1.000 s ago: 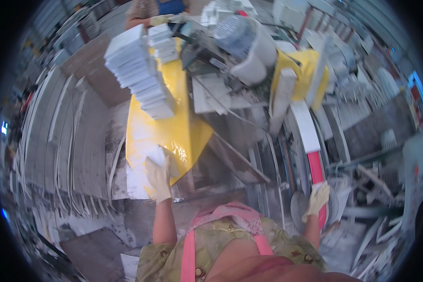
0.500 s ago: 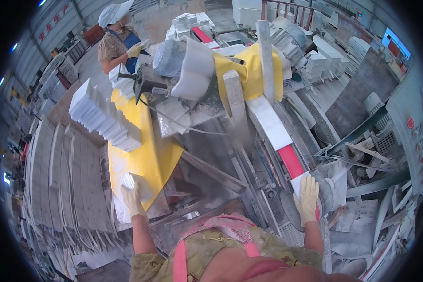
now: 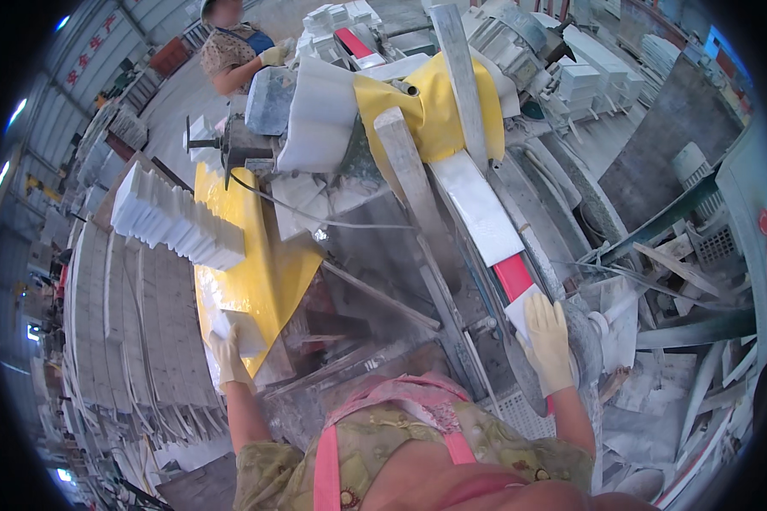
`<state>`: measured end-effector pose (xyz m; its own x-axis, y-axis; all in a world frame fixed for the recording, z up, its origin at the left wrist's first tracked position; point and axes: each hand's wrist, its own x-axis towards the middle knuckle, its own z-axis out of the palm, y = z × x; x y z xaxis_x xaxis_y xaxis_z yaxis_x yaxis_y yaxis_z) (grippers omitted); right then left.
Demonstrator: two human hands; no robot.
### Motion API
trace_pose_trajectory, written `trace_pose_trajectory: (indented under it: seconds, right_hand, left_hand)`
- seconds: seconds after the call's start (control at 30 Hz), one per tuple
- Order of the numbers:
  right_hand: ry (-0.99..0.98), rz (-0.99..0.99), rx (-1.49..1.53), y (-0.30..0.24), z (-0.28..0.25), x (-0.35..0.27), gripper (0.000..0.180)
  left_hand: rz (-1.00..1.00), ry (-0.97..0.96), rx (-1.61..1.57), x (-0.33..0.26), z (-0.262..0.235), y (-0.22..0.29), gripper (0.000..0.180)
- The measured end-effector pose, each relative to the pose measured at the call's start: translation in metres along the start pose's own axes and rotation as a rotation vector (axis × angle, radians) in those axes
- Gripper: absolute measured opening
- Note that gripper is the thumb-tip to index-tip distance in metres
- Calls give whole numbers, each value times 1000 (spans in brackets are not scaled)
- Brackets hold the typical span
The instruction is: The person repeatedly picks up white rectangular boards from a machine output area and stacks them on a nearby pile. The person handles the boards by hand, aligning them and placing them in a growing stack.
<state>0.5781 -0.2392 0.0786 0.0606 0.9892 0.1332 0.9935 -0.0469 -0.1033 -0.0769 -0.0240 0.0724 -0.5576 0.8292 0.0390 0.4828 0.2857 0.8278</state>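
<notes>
Our left hand [image 3: 227, 351] clasps one tile [image 3: 245, 330], our flat right hand [image 3: 547, 342] covers the belt's [image 3: 513, 276] near-end tile [image 3: 520, 310], a stack [image 3: 179, 221] remaining.

Held white tile [image 3: 516, 310] — smooth, matt; yellow sheet [image 3: 260, 294] — glossy, plastic-looking.

White slab [image 3: 517, 312]: flat and straight-edged, with a smooth pale face; it lies along the red belt [image 3: 513, 277], its near part covered by the gloved right hand [image 3: 547, 339], so that its full length cannot be read. A strip of bare belt shows directly beyond its far edge. White piece [image 3: 249, 335]: block-like, with angular corners (whether single or several layers cannot be told), resting on the yellow sheet [image 3: 274, 319] near its lower end, against the gloved left hand [image 3: 227, 351].
</notes>
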Motion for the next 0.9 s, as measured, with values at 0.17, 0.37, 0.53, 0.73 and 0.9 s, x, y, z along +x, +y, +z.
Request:
trace_pose_trajectory:
  seconds: [0.17,0.37,0.53,0.73,0.9]
  right_hand:
    - [-80,54,-41,-3,5,2,88]
    - [-19,64,-80,-4,25,16,91]
    - [25,57,-65,-2,32,33,91]
    - [179,-1,-110,2,48,39,75]
    - [254,132,349,28,58,30,55]
  left_hand:
    - [-7,2,17,1,-1,2,73]
    - [-10,1,35,0,-3,3,74]
    - [-10,4,35,-5,-5,3,74]
    - [13,-38,70,-6,-10,1,74]
    - [17,-113,87,0,-10,3,75]
